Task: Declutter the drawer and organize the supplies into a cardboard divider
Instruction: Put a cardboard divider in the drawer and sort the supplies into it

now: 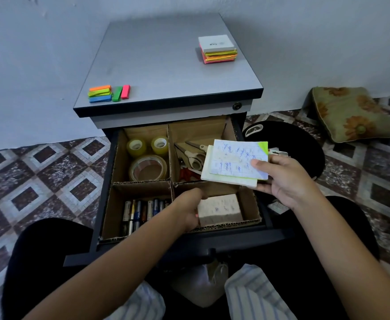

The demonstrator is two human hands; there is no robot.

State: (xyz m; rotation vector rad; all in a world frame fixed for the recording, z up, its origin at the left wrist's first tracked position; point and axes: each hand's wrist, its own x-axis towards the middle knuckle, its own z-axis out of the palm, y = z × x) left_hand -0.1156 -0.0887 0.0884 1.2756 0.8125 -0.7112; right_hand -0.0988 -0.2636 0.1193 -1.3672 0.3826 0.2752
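Note:
The open drawer (110,172) holds a cardboard divider (170,167) with four compartments. Tape rolls (147,168) fill the far left one, scissors (192,155) the far right, batteries (140,211) the near left. A stack of written note paper (221,210) lies in the near right compartment, and my left hand (189,210) reaches in and touches its left edge. My right hand (281,179) grips a small stack of scribbled notes (235,163) above the drawer's right side, thumb on top.
On the cabinet top (166,72) lie coloured sticky flags (108,92) at the front left and a sticky-note block (218,49) at the back right. A black bag (291,146) and a floral cushion (348,114) sit on the tiled floor to the right.

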